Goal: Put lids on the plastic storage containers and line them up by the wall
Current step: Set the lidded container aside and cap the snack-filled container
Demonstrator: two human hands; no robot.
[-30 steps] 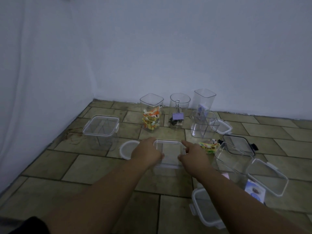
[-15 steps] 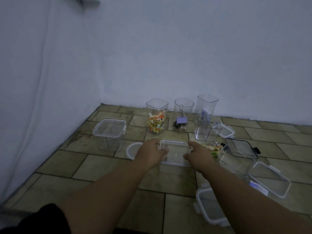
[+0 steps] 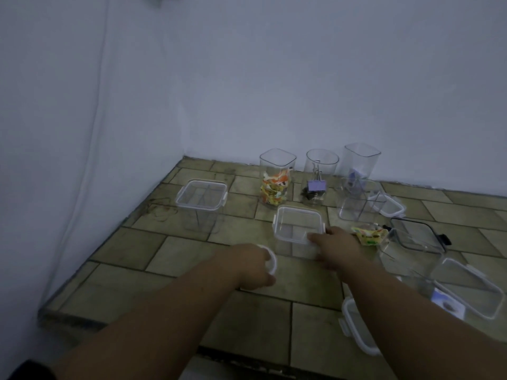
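A clear square container with a white-rimmed lid (image 3: 298, 223) stands on the tiled floor in the middle. My right hand (image 3: 338, 249) rests against its near right corner. My left hand (image 3: 251, 266) lies over a round white lid (image 3: 271, 260) on the floor to the left of that container, fingers curled on it. Along the wall stand three open clear containers: one with colourful wrappers (image 3: 276, 181), a round one with binder clips (image 3: 318, 176) and a tall square one (image 3: 359, 165). Another lidded container (image 3: 201, 198) stands at the left.
At the right lie an open low container (image 3: 355, 201), a white-rimmed lid (image 3: 389, 205), a black-rimmed lid (image 3: 417, 235), a snack packet (image 3: 369, 234), a container with its lid askew (image 3: 466, 286) and a white-rimmed lid (image 3: 356, 333) near me. Walls meet at the left corner.
My left hand has left the middle container and come down and left onto the round white lid. My right hand stays at the container's near right corner. The view has tilted.
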